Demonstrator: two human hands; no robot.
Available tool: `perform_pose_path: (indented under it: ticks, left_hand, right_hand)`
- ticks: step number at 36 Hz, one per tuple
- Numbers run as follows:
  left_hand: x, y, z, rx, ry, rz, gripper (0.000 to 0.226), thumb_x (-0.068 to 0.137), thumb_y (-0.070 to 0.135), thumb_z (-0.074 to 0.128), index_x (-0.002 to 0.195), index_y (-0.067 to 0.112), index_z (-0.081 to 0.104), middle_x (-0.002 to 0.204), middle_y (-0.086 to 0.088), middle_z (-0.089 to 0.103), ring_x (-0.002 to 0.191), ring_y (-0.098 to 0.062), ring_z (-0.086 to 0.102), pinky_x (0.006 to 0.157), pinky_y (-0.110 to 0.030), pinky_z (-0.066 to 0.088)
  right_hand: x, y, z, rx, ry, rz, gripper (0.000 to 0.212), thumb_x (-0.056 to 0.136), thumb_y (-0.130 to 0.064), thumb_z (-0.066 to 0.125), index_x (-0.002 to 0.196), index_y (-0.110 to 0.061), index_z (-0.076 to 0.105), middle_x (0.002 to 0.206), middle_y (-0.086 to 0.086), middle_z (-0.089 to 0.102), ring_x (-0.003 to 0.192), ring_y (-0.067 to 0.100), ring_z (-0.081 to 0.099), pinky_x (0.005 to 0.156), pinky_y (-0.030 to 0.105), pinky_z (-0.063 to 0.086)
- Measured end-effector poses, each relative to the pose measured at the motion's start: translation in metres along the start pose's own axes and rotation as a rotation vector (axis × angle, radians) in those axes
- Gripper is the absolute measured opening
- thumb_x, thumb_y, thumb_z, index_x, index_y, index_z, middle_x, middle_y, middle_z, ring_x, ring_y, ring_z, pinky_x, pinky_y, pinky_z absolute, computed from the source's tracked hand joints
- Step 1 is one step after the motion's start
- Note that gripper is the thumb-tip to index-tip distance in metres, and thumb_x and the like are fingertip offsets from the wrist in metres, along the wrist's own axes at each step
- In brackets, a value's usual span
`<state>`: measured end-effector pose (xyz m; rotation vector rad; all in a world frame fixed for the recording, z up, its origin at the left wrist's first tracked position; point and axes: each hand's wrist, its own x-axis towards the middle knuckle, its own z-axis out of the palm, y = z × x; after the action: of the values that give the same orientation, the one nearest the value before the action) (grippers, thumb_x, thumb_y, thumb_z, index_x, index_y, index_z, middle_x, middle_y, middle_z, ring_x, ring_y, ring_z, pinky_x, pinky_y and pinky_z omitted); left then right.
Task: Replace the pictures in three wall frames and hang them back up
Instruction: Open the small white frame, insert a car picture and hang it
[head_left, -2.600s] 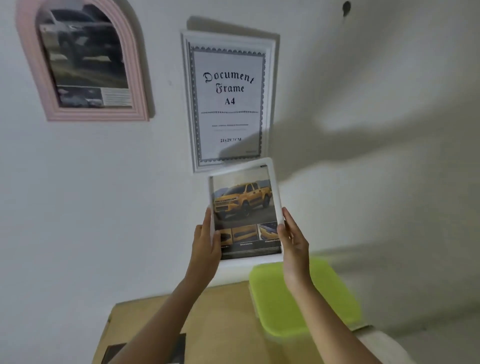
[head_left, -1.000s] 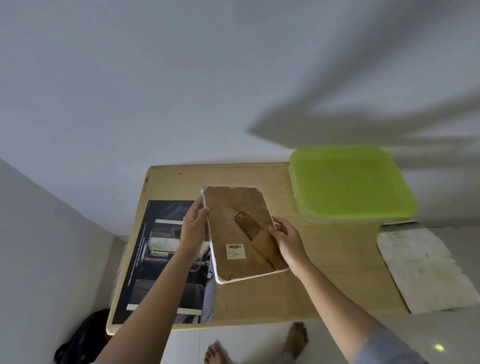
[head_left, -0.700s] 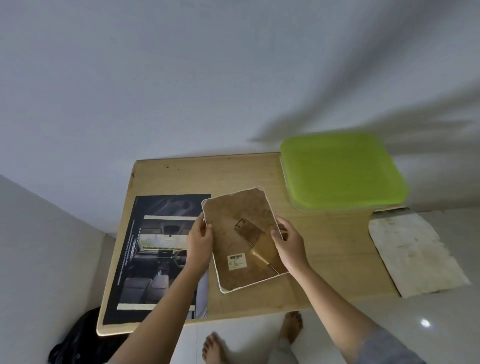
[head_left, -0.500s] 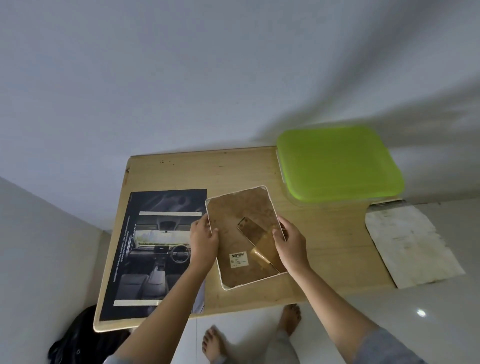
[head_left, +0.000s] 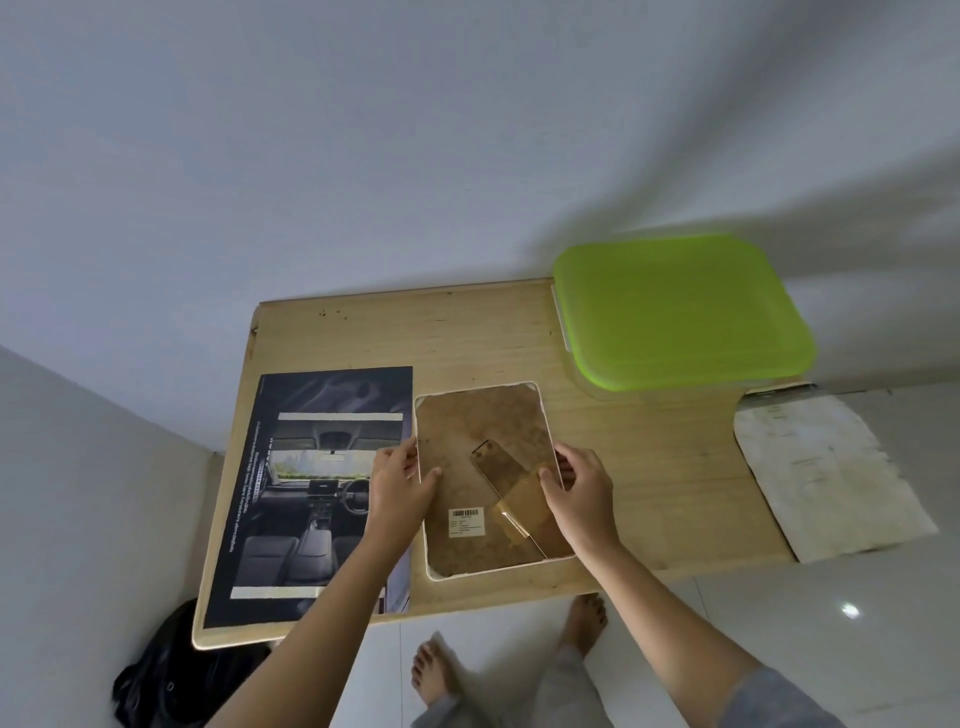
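Fingers of the left hand (head_left: 397, 483) and right hand (head_left: 579, 491) hold the face-down picture frame (head_left: 467, 431); its back is not opened yet, and the car poster (head_left: 311, 493) waits at nine o'clock.

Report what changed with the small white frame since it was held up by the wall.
The white frame was turned back-side up and brought down to the table. The left hand and right hand still grip its edges. The poster and green-lidded box stayed put.
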<state>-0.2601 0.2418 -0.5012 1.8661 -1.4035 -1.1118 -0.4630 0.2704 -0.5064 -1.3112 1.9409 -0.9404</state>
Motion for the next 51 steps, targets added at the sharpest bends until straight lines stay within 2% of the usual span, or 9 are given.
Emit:
perform_pose_path:
  ticks: [7, 12, 18, 34, 41, 42, 44, 47, 51]
  left_hand:
    - [-0.028, -0.01, -0.004, 0.15, -0.177, 0.153, 0.09, 0.072, 0.044, 0.074, 0.143, 0.017, 0.025, 0.132, 0.004, 0.026, 0.121, -0.009, 0.027, 0.106, -0.032, 0.032]
    - [-0.042, -0.018, -0.004, 0.296, -0.388, 0.146, 0.138, 0.057, 0.059, 0.076, 0.145, 0.016, -0.021, 0.151, 0.009, -0.023, 0.142, -0.015, -0.012, 0.115, -0.037, 0.011]
    - [-0.039, -0.026, -0.006, 0.46, -0.476, 0.145, 0.151, 0.047, 0.069, 0.075, 0.132, 0.025, -0.041, 0.144, 0.013, -0.042, 0.14, -0.017, -0.024, 0.115, -0.044, 0.009]
    - [-0.041, -0.031, -0.021, 0.498, -0.444, 0.184, 0.146, 0.053, 0.064, 0.076, 0.138, 0.019, -0.033, 0.15, 0.008, -0.033, 0.143, -0.017, -0.015, 0.115, -0.038, 0.009]
    - [-0.041, -0.034, -0.021, 0.475, -0.431, 0.176, 0.148, 0.05, 0.068, 0.076, 0.139, 0.02, -0.033, 0.15, 0.009, -0.032, 0.144, -0.018, -0.011, 0.116, -0.043, 0.014]
    - [-0.042, -0.034, -0.022, 0.471, -0.426, 0.179, 0.148, 0.05, 0.067, 0.076, 0.139, 0.02, -0.033, 0.15, 0.009, -0.032, 0.144, -0.018, -0.01, 0.116, -0.043, 0.014]
    - [-0.042, -0.033, -0.022, 0.464, -0.418, 0.19, 0.149, 0.05, 0.066, 0.077, 0.14, 0.019, -0.031, 0.151, 0.008, -0.03, 0.144, -0.018, -0.009, 0.115, -0.042, 0.014]
    - [-0.043, -0.032, -0.023, 0.461, -0.416, 0.202, 0.148, 0.05, 0.064, 0.078, 0.142, 0.016, -0.028, 0.152, 0.007, -0.027, 0.144, -0.018, -0.008, 0.115, -0.039, 0.014]
    - [-0.045, -0.028, -0.024, 0.461, -0.408, 0.2, 0.147, 0.052, 0.062, 0.078, 0.142, 0.016, -0.028, 0.152, 0.005, -0.027, 0.144, -0.019, -0.008, 0.115, -0.041, 0.016]
  right_hand:
    - [0.033, -0.015, 0.005, -0.035, -0.084, 0.0, 0.038, 0.085, -0.008, 0.059, 0.123, -0.009, 0.055, 0.11, 0.004, 0.049, 0.1, 0.016, 0.053, 0.094, 0.025, 0.04]
    - [0.059, -0.027, 0.015, -0.137, -0.191, 0.003, 0.052, 0.089, -0.012, 0.053, 0.139, -0.017, 0.04, 0.115, 0.005, 0.039, 0.111, 0.02, 0.043, 0.094, 0.023, 0.033]
    - [0.068, -0.03, 0.022, -0.244, -0.218, 0.043, 0.051, 0.09, -0.016, 0.048, 0.14, -0.018, 0.037, 0.125, 0.009, 0.036, 0.12, 0.025, 0.034, 0.098, 0.029, 0.032]
    - [0.077, -0.051, 0.023, -0.183, -0.242, 0.153, 0.048, 0.083, -0.027, 0.065, 0.121, -0.007, 0.044, 0.126, 0.009, 0.039, 0.118, 0.024, 0.041, 0.096, 0.033, 0.039]
    - [0.064, -0.047, 0.009, 0.003, -0.305, 0.159, 0.041, 0.094, -0.01, 0.048, 0.133, -0.019, 0.043, 0.121, 0.009, 0.054, 0.1, 0.021, 0.055, 0.082, 0.032, 0.045]
    - [0.061, -0.045, 0.005, 0.043, -0.32, 0.165, 0.042, 0.094, -0.009, 0.046, 0.134, -0.024, 0.043, 0.113, 0.008, 0.054, 0.114, 0.034, 0.051, 0.082, 0.033, 0.043]
    - [0.057, -0.037, 0.0, 0.144, -0.343, 0.173, 0.047, 0.094, -0.006, 0.044, 0.13, -0.036, 0.045, 0.09, 0.006, 0.05, 0.084, 0.013, 0.037, 0.074, 0.03, 0.038]
    - [0.049, -0.026, -0.005, 0.244, -0.342, 0.252, 0.052, 0.094, -0.004, 0.042, 0.131, -0.04, 0.045, 0.073, 0.001, 0.047, 0.075, 0.02, 0.036, 0.062, 0.028, 0.03]
    - [0.029, -0.024, -0.008, 0.257, -0.372, 0.313, 0.05, 0.097, -0.011, 0.043, 0.141, -0.033, 0.034, 0.111, -0.003, 0.058, 0.088, 0.018, 0.049, 0.077, 0.031, 0.04]
